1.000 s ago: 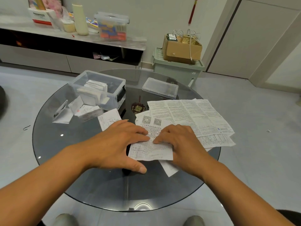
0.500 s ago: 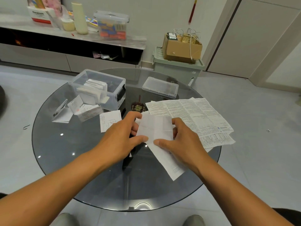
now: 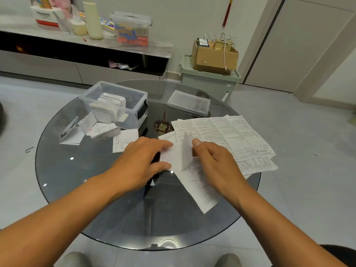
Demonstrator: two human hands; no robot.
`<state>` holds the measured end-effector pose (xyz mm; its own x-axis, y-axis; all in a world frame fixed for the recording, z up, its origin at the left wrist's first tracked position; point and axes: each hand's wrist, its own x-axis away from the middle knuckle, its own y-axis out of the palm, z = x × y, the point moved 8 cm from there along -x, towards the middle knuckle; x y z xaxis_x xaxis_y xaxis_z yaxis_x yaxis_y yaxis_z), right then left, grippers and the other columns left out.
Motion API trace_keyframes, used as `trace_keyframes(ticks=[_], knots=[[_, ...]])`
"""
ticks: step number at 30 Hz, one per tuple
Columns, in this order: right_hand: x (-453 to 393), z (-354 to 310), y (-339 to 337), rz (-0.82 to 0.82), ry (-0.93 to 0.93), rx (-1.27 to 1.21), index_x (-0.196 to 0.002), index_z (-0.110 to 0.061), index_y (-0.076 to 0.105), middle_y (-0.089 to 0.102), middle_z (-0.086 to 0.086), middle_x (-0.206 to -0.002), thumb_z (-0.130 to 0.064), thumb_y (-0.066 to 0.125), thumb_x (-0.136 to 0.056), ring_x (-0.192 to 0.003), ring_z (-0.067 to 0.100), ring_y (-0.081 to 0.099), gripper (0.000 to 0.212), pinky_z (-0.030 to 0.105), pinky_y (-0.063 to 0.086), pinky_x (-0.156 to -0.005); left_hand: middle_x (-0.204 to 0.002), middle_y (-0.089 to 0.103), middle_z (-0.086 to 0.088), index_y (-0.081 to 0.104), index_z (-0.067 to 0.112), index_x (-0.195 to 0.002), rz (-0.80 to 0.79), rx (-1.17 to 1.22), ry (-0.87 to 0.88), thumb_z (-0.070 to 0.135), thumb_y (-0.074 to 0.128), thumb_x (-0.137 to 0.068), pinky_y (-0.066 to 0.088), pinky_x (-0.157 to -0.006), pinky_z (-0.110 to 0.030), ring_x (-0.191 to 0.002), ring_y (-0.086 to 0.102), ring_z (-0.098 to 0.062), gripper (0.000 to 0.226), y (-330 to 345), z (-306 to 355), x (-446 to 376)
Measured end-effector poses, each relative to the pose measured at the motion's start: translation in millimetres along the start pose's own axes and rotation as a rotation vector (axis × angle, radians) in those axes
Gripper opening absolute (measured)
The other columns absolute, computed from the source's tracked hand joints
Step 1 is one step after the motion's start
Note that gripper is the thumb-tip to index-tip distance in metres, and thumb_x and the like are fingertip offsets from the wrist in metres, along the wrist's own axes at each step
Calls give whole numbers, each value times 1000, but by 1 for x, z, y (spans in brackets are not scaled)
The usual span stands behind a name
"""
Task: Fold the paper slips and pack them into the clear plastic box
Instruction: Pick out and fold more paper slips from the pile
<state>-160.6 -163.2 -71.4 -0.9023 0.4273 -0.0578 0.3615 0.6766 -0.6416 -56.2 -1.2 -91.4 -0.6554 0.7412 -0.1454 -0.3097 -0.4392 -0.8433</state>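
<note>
A white paper slip (image 3: 178, 155) is half folded at the middle of the round glass table (image 3: 96, 199), its right half standing up. My left hand (image 3: 142, 160) pinches its left edge. My right hand (image 3: 213, 160) holds the raised flap from the right. Under it lies a long receipt (image 3: 202, 195) and several large printed sheets (image 3: 227, 135). The clear plastic box (image 3: 134, 116) stands open at the back left with several folded slips (image 3: 111, 105) inside.
The box's clear lid (image 3: 188, 102) lies at the back centre. Several folded slips (image 3: 92, 130) and a flat slip (image 3: 125, 142) lie left of my hands. A green crate with a cardboard box (image 3: 212, 74) stands on the floor behind the table.
The slip was pressed flat on the table, then lifted and turned blank side up. Now its right half is being folded over, standing upright between both hands.
</note>
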Motion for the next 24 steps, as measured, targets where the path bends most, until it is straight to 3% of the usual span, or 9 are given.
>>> trace_keyframes(ticks=[3, 5, 8, 10, 14, 16, 18, 21, 24], knots=[[2, -8, 13, -61, -132, 60, -101, -33, 75, 65, -17, -107, -50, 38, -106, -103, 3, 57, 40, 36, 45, -95, -130, 55, 22, 18, 55, -149, 14, 97, -14, 48, 76, -84, 43, -105, -36, -122, 48, -7, 88, -3, 3, 2], [3, -9, 22, -102, -181, 154, -102, -31, 74, 62, -18, -110, -51, 39, -104, -107, 6, 53, 40, 41, 42, -100, -139, 49, 19, 14, 57, -152, 30, 120, 31, 46, 77, -83, 44, -103, -34, -122, 50, -6, 95, -6, 9, 4], [4, -10, 30, -149, -231, 356, -113, -36, 74, 56, -19, -121, -47, 41, -107, -113, 7, 46, 36, 34, 34, -104, -156, 31, 14, 45, 46, -147, 35, 0, 118, 42, 73, -88, 45, -101, -32, -125, 49, -10, 65, -5, 9, 3], [5, -12, 32, -176, -265, 436, -125, -42, 69, 53, -17, -130, -46, 41, -107, -118, 8, 42, 34, 31, 30, -103, -158, 36, 10, 63, 40, -132, 25, -104, 192, 51, 62, -93, 47, -98, -37, -122, 52, -15, 41, -3, 10, 3], [6, -12, 33, -216, -291, 485, -138, -41, 61, 48, -13, -145, -39, 47, -106, -129, 11, 38, 35, 33, 31, -108, -131, 65, 15, 71, 37, -121, 27, -325, 322, 64, 37, -96, 40, -107, -37, -122, 56, -13, 50, -2, 13, 4], [5, -11, 33, -250, -286, 496, -141, -40, 59, 45, -15, -150, -34, 50, -104, -132, 10, 36, 38, 33, 31, -111, -121, 69, 17, 73, 35, -116, 27, -296, 325, 60, 36, -101, 32, -112, -30, -118, 59, -8, 47, -5, 13, 2], [4, -10, 31, -279, -269, 462, -143, -39, 56, 44, -18, -150, -32, 55, -99, -133, 8, 36, 44, 32, 31, -113, -110, 71, 14, 72, 32, -110, -6, -245, 257, 60, 31, -102, 35, -111, -26, -106, 62, -7, 49, -5, 9, -2], [2, -7, 28, -255, -235, 380, -133, -40, 63, 50, -20, -138, -41, 64, -94, -125, 5, 42, 39, 32, 37, -108, -89, 69, 8, 70, 24, -98, 0, -116, 124, 65, 24, -97, 49, -84, -35, -88, 59, -8, 61, -8, 0, -3], [0, -5, 25, -146, -193, 247, -97, -36, 72, 59, -17, -109, -53, 68, -90, -104, 6, 52, 18, 36, 45, -93, -82, 64, 9, 64, 22, -87, -37, -6, 99, 63, 28, -100, 50, -78, -40, -86, 57, -8, 56, -8, 1, -1]])
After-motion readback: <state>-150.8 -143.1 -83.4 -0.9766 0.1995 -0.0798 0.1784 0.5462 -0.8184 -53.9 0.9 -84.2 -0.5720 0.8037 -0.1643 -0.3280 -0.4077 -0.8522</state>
